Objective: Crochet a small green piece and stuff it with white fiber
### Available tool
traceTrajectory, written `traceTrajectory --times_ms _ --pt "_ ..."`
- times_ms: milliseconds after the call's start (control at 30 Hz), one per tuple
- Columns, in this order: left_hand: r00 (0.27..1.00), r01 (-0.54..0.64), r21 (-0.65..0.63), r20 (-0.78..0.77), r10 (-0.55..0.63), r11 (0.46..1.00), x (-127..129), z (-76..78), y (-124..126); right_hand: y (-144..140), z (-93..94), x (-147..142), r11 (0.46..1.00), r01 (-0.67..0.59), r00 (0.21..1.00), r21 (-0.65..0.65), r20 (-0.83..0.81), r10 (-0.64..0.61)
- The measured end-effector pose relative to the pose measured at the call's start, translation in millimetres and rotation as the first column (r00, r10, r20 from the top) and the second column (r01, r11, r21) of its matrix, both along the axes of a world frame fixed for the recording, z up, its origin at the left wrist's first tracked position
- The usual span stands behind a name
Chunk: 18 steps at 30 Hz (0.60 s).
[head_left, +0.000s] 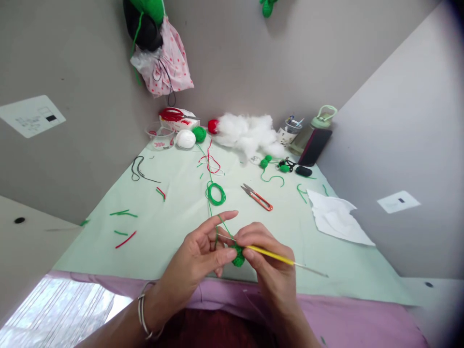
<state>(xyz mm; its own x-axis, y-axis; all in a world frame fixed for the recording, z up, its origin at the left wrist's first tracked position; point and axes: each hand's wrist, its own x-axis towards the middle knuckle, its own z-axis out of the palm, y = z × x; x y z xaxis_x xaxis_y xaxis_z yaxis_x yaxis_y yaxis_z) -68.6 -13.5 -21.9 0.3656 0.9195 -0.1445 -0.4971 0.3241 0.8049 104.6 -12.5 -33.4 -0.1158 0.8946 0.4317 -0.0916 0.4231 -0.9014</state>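
My left hand pinches a small green crocheted piece between thumb and fingers, with the index finger stretched out above it. A green yarn strand runs from the piece over that finger to a loose coil on the pale green table cover. My right hand grips a yellow-handled crochet hook, its tip at the green piece and its metal end pointing right.
Red-handled thread snips lie just beyond my hands. White stuffing, yarn balls, a cup of tools, a dark phone and a white paper sit farther back and right. Yarn scraps dot the left side.
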Motion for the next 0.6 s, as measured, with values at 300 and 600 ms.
traceTrajectory --times_ms 300,600 --pt "0.994 -0.032 0.028 -0.104 0.035 0.999 3.1 -2.8 4.0 0.8 -3.6 -1.4 0.989 0.066 0.975 -0.135 -0.200 -0.092" --pt "0.981 -0.043 0.048 -0.186 0.051 0.998 6.8 -2.0 3.7 1.3 -1.2 4.2 0.994 -0.012 0.978 -0.109 -0.211 -0.011"
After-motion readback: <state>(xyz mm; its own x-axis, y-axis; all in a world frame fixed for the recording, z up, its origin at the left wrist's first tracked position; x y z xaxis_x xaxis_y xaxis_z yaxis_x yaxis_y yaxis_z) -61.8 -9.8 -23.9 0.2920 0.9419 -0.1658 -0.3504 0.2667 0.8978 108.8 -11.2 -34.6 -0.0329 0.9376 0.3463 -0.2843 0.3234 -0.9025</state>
